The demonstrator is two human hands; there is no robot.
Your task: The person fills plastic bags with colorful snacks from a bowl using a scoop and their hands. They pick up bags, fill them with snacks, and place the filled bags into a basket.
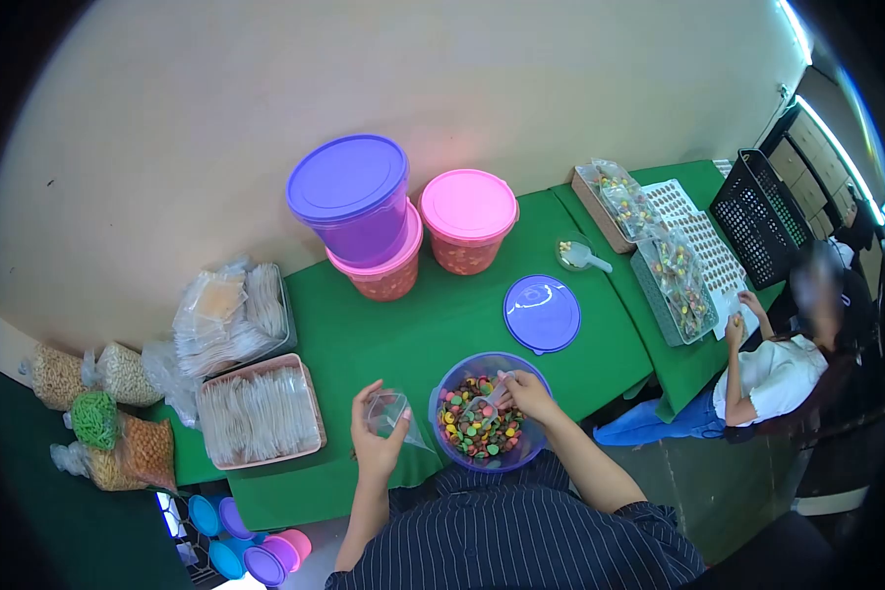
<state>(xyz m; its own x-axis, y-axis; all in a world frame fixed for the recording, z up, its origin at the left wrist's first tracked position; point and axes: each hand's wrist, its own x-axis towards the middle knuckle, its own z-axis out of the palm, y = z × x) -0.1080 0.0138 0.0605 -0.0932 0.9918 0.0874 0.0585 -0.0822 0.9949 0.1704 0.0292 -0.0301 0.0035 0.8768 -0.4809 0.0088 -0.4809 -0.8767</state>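
My left hand [376, 444] holds a small clear plastic bag [391, 408], its fingers spread around the bag's mouth. A purple tub [442, 458] of multicoloured round candies [482, 433] stands right in front of my body. My right hand [529, 397] is closed on the handle of a scoop [482, 406], whose bowl sits among the candies. The bag is just left of the tub, apart from the candies. A round purple lid [543, 313] lies flat behind the tub on the green cloth.
Lidded tubs, purple [349, 231] and pink [467, 246], stand by the wall. A pink tray [315, 428] of flat bags is at left, beside filled sacks [147, 447]. A small bowl with a white scoop [587, 258], bagged candies [680, 280] and a seated person [772, 379] are at right.
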